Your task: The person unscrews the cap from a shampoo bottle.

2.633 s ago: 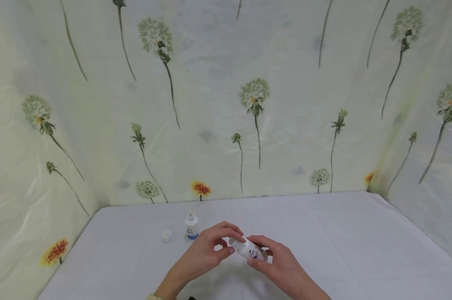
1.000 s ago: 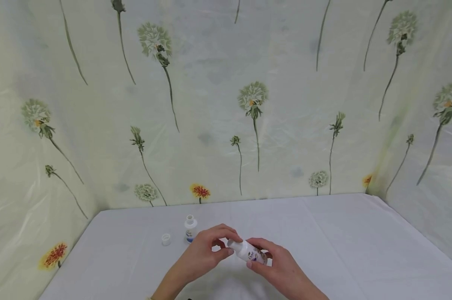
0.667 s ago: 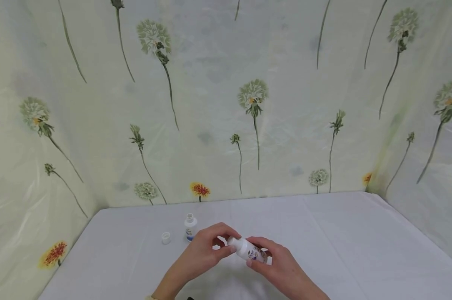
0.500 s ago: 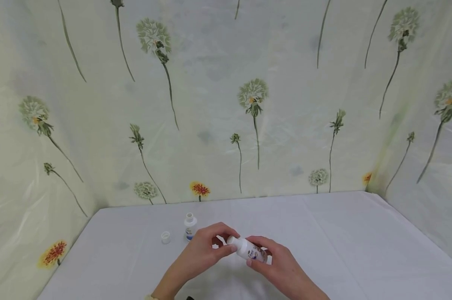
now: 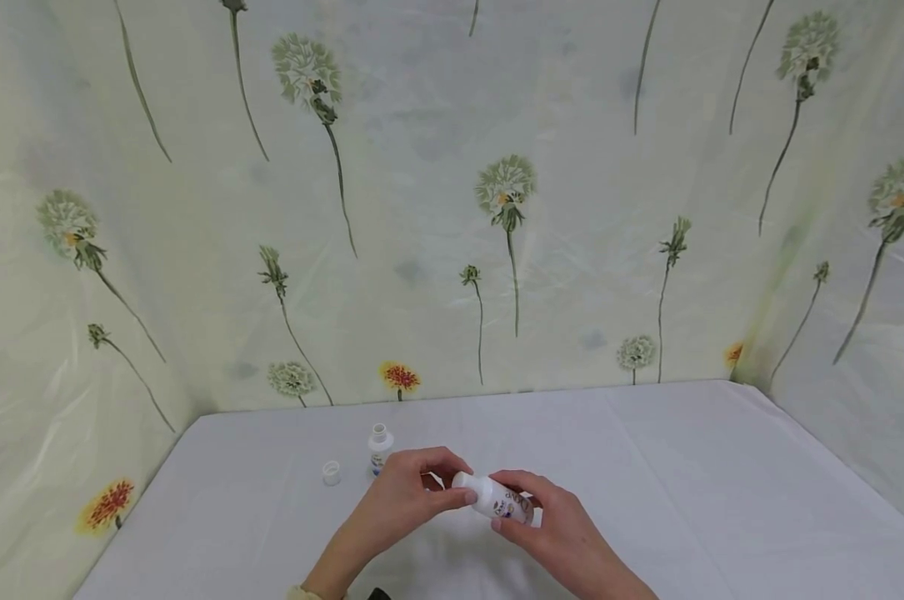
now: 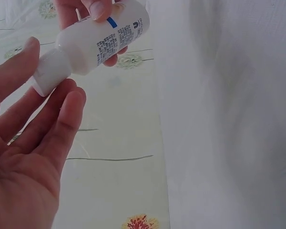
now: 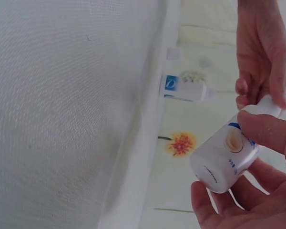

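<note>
A small white lotion bottle is held tilted above the table, its capped end pointing up and left. My right hand grips the bottle's body, thumb on the near side and fingers behind. At the other end, my left hand pinches the white cap between thumb and fingers. In the right wrist view the bottle's base faces the camera. A second white bottle stands upright behind my left hand, its neck uncovered and its lower part partly hidden. Left of it lies a loose white cap.
A white cloth covers the table. Behind it and along both sides hangs a curtain printed with dandelions. A small dark object shows at the bottom edge beside my left wrist.
My left thumb and fingers have shifted around the cap, the thumb moving slightly right. The held bottle's label has turned, so its lettering faces the camera more. The standing bottle and loose cap stayed put.
</note>
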`<state>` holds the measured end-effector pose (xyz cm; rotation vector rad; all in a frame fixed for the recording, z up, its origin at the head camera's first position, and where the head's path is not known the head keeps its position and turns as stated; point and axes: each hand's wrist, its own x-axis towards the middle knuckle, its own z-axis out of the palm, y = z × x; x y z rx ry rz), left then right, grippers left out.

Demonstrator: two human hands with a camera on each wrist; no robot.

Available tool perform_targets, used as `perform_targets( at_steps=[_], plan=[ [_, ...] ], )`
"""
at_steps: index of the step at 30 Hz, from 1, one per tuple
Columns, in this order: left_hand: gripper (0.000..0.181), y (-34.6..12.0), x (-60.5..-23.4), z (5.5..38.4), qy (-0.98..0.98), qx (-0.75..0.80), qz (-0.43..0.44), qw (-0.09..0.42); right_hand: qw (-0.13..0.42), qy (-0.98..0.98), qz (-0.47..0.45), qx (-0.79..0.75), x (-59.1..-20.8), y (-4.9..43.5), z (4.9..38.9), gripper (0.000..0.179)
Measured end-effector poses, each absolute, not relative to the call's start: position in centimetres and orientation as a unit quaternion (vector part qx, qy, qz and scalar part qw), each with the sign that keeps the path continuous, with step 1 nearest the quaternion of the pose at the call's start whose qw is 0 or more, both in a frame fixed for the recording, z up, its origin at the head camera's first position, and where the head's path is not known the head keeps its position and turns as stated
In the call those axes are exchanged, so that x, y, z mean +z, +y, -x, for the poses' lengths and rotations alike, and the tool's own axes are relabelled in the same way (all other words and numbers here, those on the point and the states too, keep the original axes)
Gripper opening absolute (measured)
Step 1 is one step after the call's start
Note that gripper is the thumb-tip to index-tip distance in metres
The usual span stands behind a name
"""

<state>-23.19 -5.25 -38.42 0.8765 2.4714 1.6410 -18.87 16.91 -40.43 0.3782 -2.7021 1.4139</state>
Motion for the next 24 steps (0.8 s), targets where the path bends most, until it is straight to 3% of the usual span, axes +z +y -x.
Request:
perform_targets(
  at_steps=[11,17,24],
  plan=[
    [0.035,-5.58,-38.42,23.34,0.797,0.515,-0.314,0.014,0.015,-0.873,-0.125,0.472,-40.57,16.99,19.04,0.036],
    [0.035,-5.69,-38.51,23.45,0.776,0.511,-0.370,0.000,0.016,-0.872,-0.124,0.474,-40.53,17.01,19.07,0.037],
    [0.032,-5.61,-38.51,23.39,0.770,0.515,-0.377,0.001,0.014,-0.868,-0.130,0.480,-40.59,16.97,19.08,0.037]
  ],
)
